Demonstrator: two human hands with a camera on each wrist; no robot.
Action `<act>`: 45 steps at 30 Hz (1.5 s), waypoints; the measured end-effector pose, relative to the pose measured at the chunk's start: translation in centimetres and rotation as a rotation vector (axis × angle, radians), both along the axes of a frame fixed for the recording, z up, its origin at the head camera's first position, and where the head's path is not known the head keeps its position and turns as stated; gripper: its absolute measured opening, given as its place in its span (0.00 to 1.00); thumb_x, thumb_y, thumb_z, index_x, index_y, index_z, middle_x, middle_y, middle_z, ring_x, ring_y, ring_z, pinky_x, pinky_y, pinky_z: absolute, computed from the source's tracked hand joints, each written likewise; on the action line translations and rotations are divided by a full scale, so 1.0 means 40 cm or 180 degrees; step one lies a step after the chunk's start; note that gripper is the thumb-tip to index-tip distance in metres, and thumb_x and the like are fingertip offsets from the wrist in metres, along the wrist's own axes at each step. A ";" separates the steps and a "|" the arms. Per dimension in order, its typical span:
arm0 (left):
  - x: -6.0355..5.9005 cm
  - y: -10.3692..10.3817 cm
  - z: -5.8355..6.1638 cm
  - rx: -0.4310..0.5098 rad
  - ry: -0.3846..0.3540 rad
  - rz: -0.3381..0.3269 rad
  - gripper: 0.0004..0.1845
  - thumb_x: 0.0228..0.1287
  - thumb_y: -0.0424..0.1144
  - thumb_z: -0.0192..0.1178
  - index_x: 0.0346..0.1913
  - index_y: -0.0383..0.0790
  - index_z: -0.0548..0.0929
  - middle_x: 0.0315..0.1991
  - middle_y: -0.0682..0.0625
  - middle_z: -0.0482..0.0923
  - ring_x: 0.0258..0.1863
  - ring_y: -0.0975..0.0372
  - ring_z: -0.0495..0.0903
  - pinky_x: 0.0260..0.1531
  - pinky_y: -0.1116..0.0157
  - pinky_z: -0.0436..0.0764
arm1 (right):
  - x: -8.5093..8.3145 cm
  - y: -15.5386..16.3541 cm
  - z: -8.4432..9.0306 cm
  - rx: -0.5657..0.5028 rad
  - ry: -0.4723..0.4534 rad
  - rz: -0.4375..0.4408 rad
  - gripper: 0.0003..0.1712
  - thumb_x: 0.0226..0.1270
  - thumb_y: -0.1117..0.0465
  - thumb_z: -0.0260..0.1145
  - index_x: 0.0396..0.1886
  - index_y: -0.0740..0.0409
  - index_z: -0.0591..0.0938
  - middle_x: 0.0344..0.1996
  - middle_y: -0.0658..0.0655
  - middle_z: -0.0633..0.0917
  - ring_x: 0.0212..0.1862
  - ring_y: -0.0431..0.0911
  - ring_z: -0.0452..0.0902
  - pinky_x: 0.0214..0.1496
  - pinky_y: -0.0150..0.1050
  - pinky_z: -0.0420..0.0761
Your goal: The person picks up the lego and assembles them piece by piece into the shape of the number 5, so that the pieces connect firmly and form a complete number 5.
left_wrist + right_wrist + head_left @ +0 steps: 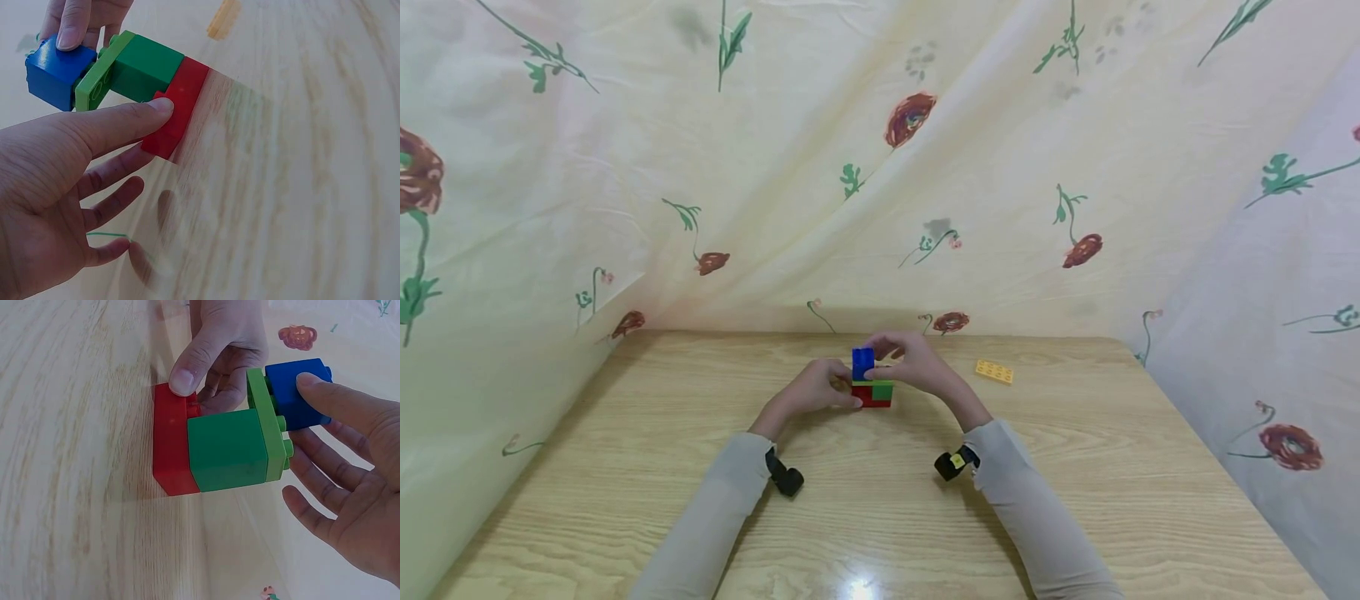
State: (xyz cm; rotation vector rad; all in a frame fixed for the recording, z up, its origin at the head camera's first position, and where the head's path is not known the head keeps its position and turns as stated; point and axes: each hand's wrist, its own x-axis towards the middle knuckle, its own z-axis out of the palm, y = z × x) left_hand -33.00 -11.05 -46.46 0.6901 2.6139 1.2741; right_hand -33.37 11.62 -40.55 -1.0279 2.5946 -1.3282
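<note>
A small stack of toy bricks stands on the table. At its base is a red brick (170,444), and a dark green brick (226,450) sits on one end of it. Across the green one lies a thin lime plate (267,425) with studs showing. A blue brick (299,394) is at the top, over the plate's left end in the head view. My left hand (820,387) pinches the red brick, thumb on its near side. My right hand (917,362) holds the blue brick between thumb and fingers, its other fingers spread behind.
A flat yellow-orange studded plate (995,372) lies on the wooden table (1075,467) to the right of the stack. Behind and along both sides hangs a flower-printed cloth (790,167), meeting the table's back edge.
</note>
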 end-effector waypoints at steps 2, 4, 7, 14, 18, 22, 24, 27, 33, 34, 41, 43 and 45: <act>-0.001 0.000 -0.001 0.0005 0.0003 -0.0006 0.13 0.57 0.39 0.77 0.44 0.41 0.90 0.43 0.50 0.86 0.46 0.58 0.79 0.51 0.58 0.78 | 0.001 0.000 0.001 0.0004 0.0008 0.0006 0.20 0.62 0.61 0.77 0.54 0.57 0.85 0.46 0.58 0.89 0.50 0.57 0.84 0.58 0.61 0.79; 0.000 0.001 -0.002 0.0009 0.0001 -0.0010 0.13 0.57 0.39 0.77 0.44 0.40 0.90 0.43 0.50 0.86 0.46 0.58 0.79 0.51 0.58 0.78 | 0.002 0.000 0.002 0.0011 0.0017 0.0009 0.20 0.62 0.61 0.77 0.53 0.57 0.85 0.46 0.57 0.89 0.50 0.57 0.84 0.58 0.60 0.79; 0.001 0.001 -0.001 0.0000 0.0003 -0.0013 0.13 0.57 0.39 0.77 0.44 0.40 0.90 0.43 0.50 0.85 0.46 0.59 0.79 0.50 0.59 0.78 | 0.001 0.001 0.002 0.0013 0.0026 0.0015 0.20 0.62 0.61 0.77 0.54 0.57 0.85 0.46 0.57 0.89 0.49 0.55 0.84 0.58 0.60 0.79; 0.004 0.002 0.000 -0.0013 -0.0017 0.0019 0.12 0.58 0.39 0.77 0.43 0.40 0.90 0.43 0.49 0.85 0.46 0.58 0.79 0.49 0.59 0.78 | -0.001 0.005 -0.003 0.0031 -0.0002 -0.0005 0.20 0.63 0.60 0.77 0.54 0.55 0.85 0.45 0.56 0.89 0.48 0.50 0.83 0.58 0.58 0.80; 0.006 0.002 0.003 -0.0004 -0.0032 0.0034 0.12 0.58 0.39 0.76 0.44 0.40 0.90 0.44 0.49 0.86 0.46 0.58 0.79 0.51 0.57 0.79 | 0.001 0.005 0.000 0.0050 -0.0007 -0.0017 0.20 0.63 0.60 0.76 0.54 0.55 0.85 0.46 0.56 0.89 0.48 0.48 0.84 0.58 0.56 0.80; 0.007 0.002 0.003 -0.0006 -0.0033 0.0047 0.13 0.58 0.39 0.77 0.44 0.40 0.90 0.44 0.49 0.86 0.47 0.58 0.80 0.53 0.57 0.79 | 0.003 0.003 0.002 0.0063 -0.0008 -0.0034 0.20 0.63 0.61 0.76 0.54 0.56 0.85 0.45 0.56 0.89 0.47 0.48 0.84 0.57 0.53 0.81; 0.007 0.002 0.003 -0.0007 -0.0028 0.0047 0.13 0.57 0.39 0.77 0.45 0.40 0.90 0.44 0.50 0.87 0.47 0.59 0.80 0.53 0.57 0.79 | 0.003 0.004 0.003 0.0069 -0.0006 -0.0042 0.20 0.63 0.60 0.76 0.54 0.56 0.85 0.45 0.56 0.89 0.47 0.47 0.84 0.56 0.50 0.81; 0.006 0.001 0.001 -0.0007 -0.0024 0.0046 0.13 0.57 0.39 0.77 0.45 0.40 0.90 0.44 0.50 0.87 0.46 0.59 0.80 0.53 0.57 0.79 | 0.002 0.003 0.002 0.0078 -0.0013 -0.0055 0.19 0.64 0.60 0.76 0.54 0.55 0.86 0.45 0.55 0.89 0.47 0.47 0.84 0.56 0.48 0.81; 0.004 0.001 0.000 -0.0003 -0.0027 0.0042 0.13 0.57 0.39 0.77 0.44 0.41 0.90 0.43 0.50 0.87 0.47 0.59 0.80 0.53 0.57 0.78 | -0.001 0.004 -0.002 0.0096 -0.0023 -0.0114 0.19 0.65 0.59 0.75 0.54 0.55 0.86 0.43 0.54 0.90 0.46 0.46 0.83 0.55 0.47 0.80; 0.004 0.001 0.000 -0.0003 -0.0026 0.0042 0.13 0.57 0.39 0.77 0.44 0.41 0.90 0.44 0.50 0.87 0.47 0.59 0.80 0.53 0.57 0.78 | -0.002 0.004 -0.002 0.0095 -0.0025 -0.0119 0.19 0.65 0.59 0.75 0.54 0.55 0.86 0.43 0.54 0.90 0.46 0.46 0.83 0.55 0.47 0.80; 0.003 0.001 -0.002 0.0003 -0.0032 0.0061 0.15 0.57 0.40 0.77 0.47 0.40 0.90 0.44 0.50 0.87 0.48 0.59 0.81 0.55 0.55 0.79 | -0.005 0.002 -0.005 0.0110 0.0015 -0.0151 0.19 0.64 0.59 0.76 0.54 0.55 0.86 0.42 0.54 0.90 0.45 0.46 0.84 0.55 0.47 0.80; 0.002 0.001 -0.002 -0.0004 -0.0038 0.0068 0.15 0.57 0.40 0.77 0.46 0.40 0.90 0.45 0.50 0.87 0.48 0.58 0.80 0.55 0.55 0.79 | -0.004 0.001 -0.004 0.0117 0.0038 -0.0151 0.19 0.64 0.59 0.76 0.54 0.55 0.86 0.42 0.54 0.90 0.45 0.46 0.84 0.55 0.47 0.80; 0.002 0.001 -0.001 -0.0019 -0.0035 0.0065 0.14 0.58 0.41 0.77 0.46 0.41 0.90 0.45 0.50 0.86 0.48 0.59 0.80 0.55 0.55 0.79 | -0.003 0.000 -0.003 0.0110 0.0054 -0.0149 0.19 0.63 0.59 0.76 0.53 0.56 0.86 0.42 0.54 0.90 0.44 0.46 0.84 0.55 0.47 0.81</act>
